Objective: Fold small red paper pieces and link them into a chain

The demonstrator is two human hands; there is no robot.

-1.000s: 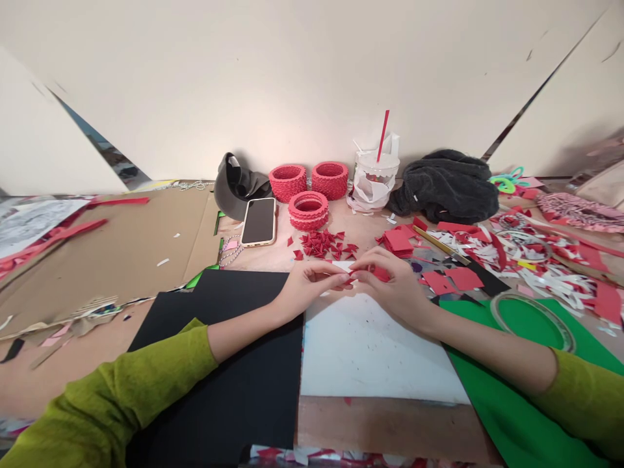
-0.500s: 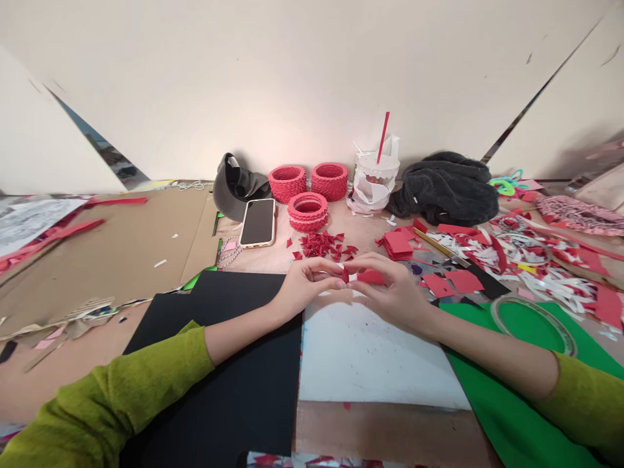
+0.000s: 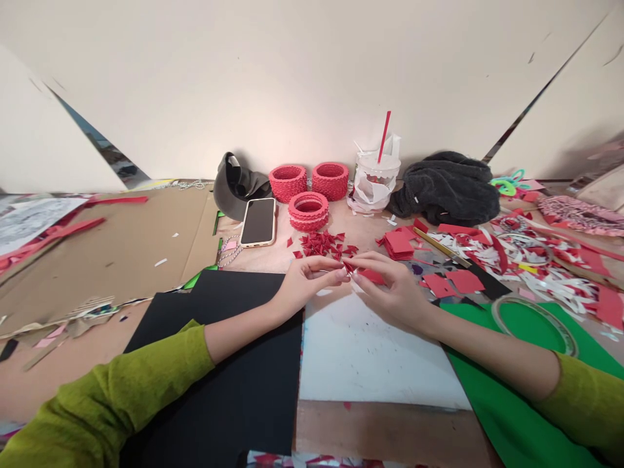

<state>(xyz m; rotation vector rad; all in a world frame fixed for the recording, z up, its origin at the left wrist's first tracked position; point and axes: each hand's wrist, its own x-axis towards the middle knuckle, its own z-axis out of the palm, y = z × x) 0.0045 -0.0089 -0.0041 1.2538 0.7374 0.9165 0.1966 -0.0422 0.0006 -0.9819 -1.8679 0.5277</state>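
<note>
Between my fingertips is a small piece of red paper (image 3: 348, 266), with folds in it. My left hand (image 3: 312, 281) pinches it from the left, and my right hand (image 3: 387, 283) closes on it from the right. Both hands are over the far end of a white sheet (image 3: 375, 354). Just beyond them lies a pile of small folded red paper triangles (image 3: 322, 244). A stack of red paper squares (image 3: 397, 243) sits behind my right hand. Further back stand three red rings of interlocked folded paper, one of them a low ring (image 3: 309, 221) in front.
A phone (image 3: 258, 222) and a grey cap (image 3: 236, 185) lie at back left. A bagged cup (image 3: 374, 182) with a red straw stands by dark cloth (image 3: 446, 188). Right are a cutter (image 3: 439, 246), paper scraps and a tape roll (image 3: 536, 325) on green paper. Black card (image 3: 219, 370) lies left.
The red paper between my fingertips has turned and folded narrower, showing less white. My fingers have shifted slightly around it; the other things stay where they were.
</note>
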